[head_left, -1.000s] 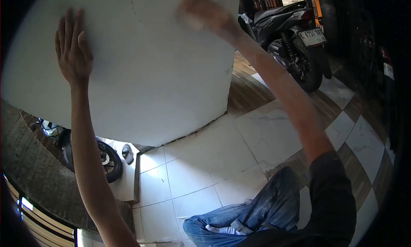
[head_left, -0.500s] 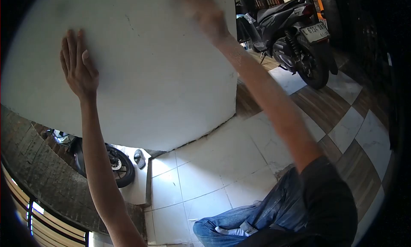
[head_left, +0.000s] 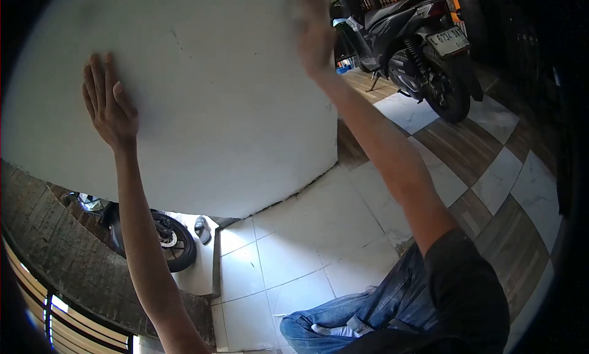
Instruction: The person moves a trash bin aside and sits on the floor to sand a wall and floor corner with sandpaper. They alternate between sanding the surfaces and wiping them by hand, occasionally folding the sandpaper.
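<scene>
The left hand (head_left: 111, 116) lies open and flat on the pale wall (head_left: 227, 133) ahead, presumably for support, while the right hand (head_left: 315, 39) (blurred; open or gripping, cannot tell) is raised near its edge.

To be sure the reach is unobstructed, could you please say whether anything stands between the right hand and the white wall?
Nothing visible stands between the right hand and the white wall, but blur hides whether that hand holds anything. The left hand is well aside.

2 hands (head_left: 111, 111) (head_left: 315, 38), 2 motorcycles (head_left: 402, 56) (head_left: 173, 239) (1 partly hidden)
</scene>
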Action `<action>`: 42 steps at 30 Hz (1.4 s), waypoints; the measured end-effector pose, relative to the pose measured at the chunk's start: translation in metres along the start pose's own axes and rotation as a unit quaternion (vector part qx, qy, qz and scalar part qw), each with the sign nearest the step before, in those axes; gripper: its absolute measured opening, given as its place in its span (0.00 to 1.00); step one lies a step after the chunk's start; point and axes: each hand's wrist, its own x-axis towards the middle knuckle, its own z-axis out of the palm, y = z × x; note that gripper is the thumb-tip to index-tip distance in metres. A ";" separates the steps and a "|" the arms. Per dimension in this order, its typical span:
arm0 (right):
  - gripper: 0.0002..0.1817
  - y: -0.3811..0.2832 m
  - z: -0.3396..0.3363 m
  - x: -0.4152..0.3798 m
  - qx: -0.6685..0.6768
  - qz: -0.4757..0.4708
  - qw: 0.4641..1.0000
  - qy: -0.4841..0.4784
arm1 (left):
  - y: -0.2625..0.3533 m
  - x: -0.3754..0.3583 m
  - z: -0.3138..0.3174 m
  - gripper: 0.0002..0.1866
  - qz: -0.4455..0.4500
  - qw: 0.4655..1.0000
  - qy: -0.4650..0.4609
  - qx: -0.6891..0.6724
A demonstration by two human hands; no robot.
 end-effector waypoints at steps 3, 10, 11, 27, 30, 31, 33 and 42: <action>0.27 -0.009 0.002 -0.005 -0.042 -0.346 0.921 -0.174 | -0.001 0.004 0.002 0.26 0.006 1.000 0.001 -0.006; 0.34 -0.014 0.015 0.026 -0.059 -0.342 0.918 -0.189 | -0.009 -0.001 0.000 0.26 -0.003 0.999 -0.038 -0.015; 0.34 0.002 0.018 0.035 -0.013 -0.291 0.944 -0.154 | -0.007 0.001 -0.004 0.26 -0.015 0.999 -0.045 -0.018; 0.30 -0.042 0.058 0.119 -0.086 -0.329 0.938 -0.070 | 0.002 0.002 -0.010 0.22 -0.060 0.996 -0.069 -0.010; 0.31 -0.047 0.061 0.118 -0.061 -0.299 0.951 -0.052 | -0.002 0.004 -0.010 0.22 -0.044 0.997 -0.058 -0.018; 0.29 -0.045 0.055 0.131 -0.044 -0.351 0.930 -0.098 | -0.002 0.003 -0.011 0.22 -0.044 0.997 -0.059 -0.016; 0.28 -0.052 0.045 0.140 -0.004 -0.247 0.962 -0.115 | -0.002 0.001 -0.011 0.22 -0.047 0.997 -0.064 -0.020; 0.21 -0.104 0.063 0.172 -0.021 -0.250 0.967 -0.037 | 0.001 0.002 -0.009 0.22 -0.051 0.997 -0.054 -0.029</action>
